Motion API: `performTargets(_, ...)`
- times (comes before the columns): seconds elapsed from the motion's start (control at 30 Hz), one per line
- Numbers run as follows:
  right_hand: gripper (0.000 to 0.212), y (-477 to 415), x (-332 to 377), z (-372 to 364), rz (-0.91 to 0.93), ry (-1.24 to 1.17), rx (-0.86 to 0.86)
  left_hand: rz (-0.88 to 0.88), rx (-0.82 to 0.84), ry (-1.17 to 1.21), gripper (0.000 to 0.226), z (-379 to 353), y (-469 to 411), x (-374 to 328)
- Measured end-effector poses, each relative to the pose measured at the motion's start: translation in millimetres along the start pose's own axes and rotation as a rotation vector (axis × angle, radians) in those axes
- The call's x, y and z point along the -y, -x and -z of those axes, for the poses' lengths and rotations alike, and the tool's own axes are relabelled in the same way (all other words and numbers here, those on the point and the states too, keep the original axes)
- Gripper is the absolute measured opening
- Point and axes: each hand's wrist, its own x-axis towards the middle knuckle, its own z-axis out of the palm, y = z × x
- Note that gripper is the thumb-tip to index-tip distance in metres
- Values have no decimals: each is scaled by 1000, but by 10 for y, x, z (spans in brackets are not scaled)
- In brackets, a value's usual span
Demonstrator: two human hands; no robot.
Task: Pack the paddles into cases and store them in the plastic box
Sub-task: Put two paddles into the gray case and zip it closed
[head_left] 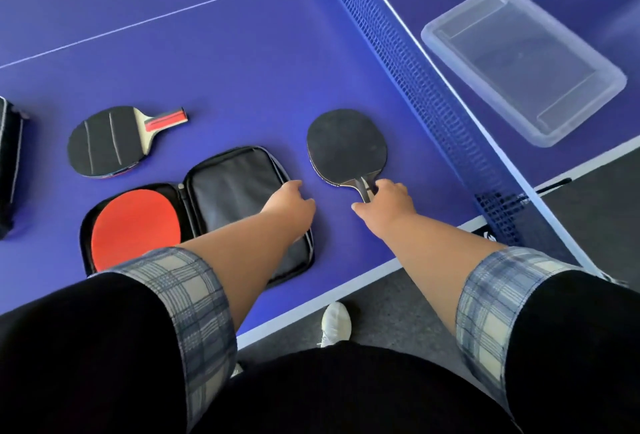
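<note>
A: Where's the black paddle?
B: On the blue surface beside the net, right hand gripping its handle.
A: Left hand?
B: Loosely curled, holding nothing, over the open case (red paddle inside). The plastic box sits beyond the net.

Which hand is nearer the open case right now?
Left. The left hand rests at the right edge of the open case, over its empty half. The right hand is off to the case's right, at the handle of the black paddle.
</note>
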Motion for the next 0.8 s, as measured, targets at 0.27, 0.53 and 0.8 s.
performTargets(0.27,28,-123,-115,-144,83,-101,-77,79,-115,193,25,-85,-279,-299)
performTargets(0.53,21,-140,-177,-180,119,-309,-96,95,-209,326,36,-119,-448,-569)
performTargets(0.8,14,-37,38,15,423,-218,49,218,-343,817,18,565,-253,-196)
